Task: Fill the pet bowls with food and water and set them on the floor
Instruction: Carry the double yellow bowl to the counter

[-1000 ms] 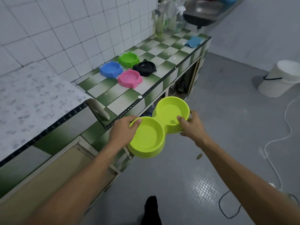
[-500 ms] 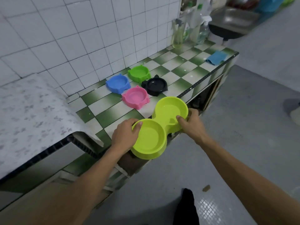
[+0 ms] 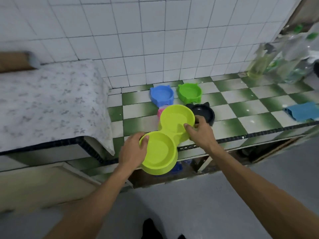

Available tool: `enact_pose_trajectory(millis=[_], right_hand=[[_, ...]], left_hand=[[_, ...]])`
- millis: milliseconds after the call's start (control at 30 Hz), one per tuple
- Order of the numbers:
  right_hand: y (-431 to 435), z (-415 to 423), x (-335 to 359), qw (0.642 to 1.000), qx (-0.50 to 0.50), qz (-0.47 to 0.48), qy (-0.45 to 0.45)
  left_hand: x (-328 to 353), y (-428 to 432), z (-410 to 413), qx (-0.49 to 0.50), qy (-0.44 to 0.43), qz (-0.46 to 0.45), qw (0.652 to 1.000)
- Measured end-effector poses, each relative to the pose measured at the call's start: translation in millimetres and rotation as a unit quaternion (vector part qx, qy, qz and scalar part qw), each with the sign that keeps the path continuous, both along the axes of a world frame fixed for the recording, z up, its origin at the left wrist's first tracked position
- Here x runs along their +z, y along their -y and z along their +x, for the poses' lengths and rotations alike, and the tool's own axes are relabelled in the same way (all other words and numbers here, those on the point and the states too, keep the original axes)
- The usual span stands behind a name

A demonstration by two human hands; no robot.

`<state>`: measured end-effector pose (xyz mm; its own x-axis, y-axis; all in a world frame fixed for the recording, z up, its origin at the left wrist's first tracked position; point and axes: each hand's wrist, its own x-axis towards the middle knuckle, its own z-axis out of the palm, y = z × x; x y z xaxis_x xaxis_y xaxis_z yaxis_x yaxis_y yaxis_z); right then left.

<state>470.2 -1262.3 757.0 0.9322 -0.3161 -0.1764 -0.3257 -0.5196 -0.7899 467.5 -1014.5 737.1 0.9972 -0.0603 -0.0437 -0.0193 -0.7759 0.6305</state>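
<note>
I hold an empty lime-green double pet bowl (image 3: 165, 137) over the front edge of the checkered counter (image 3: 241, 107). My left hand (image 3: 133, 149) grips the rim of its near cup, my right hand (image 3: 200, 131) the rim of its far cup. Behind it on the counter stand a blue cat-eared bowl (image 3: 162, 95), a green one (image 3: 189, 93) and a black one (image 3: 203, 112). A pink bowl (image 3: 160, 112) is mostly hidden by the double bowl. All bowls look empty.
Bottles (image 3: 279, 61) stand blurred at the counter's far right, and a blue cloth (image 3: 302, 112) lies near the right edge. A raised surface with a patterned cover (image 3: 48, 104) is on the left. Grey floor (image 3: 189, 207) lies below, with open storage under the counter.
The double bowl has moved up and forward from beside the counter to over its front edge, now covering most of the pink bowl. My view has swung to face the wall.
</note>
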Motion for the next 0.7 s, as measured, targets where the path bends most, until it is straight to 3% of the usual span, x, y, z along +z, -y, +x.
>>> enact_pose_trajectory(millis=[167, 700], right_hand=[[-24, 69, -1, 0.997, 0.072, 0.001, 0.020], [-78, 242, -38, 0.983, 0.185, -0.015, 0.011]], left_hand=[[-10, -12, 33, 0.089, -0.009, -0.017, 0.996], [-35, -20, 145, 0.222, -0.055, -0.013, 0.973]])
